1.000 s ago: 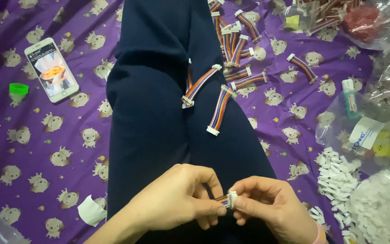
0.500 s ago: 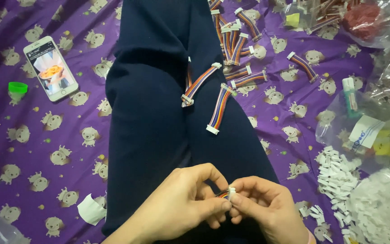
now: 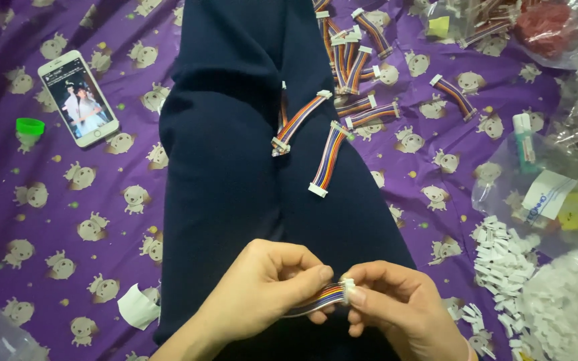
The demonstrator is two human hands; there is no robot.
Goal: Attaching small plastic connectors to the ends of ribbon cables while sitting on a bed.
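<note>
free: left cloth (image 3: 68, 220) | blocked: right connector pile (image 3: 503, 251)

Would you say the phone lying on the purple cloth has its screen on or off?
On. The phone lies face up on the cloth, its screen lit with a picture.

A purple sheet (image 3: 55, 220) printed with small cream cartoon animals covers the whole surface, creased in places and lit evenly from above. A white smartphone (image 3: 78, 97) lies face up at upper left with its screen lit, a green bottle cap (image 3: 30, 126) just beside it, and a scrap of white paper (image 3: 138, 307) sits lower down. Clear plastic bags (image 3: 573, 134) crowd the right edge, near a heap of small white plastic pieces (image 3: 556, 301).
</note>
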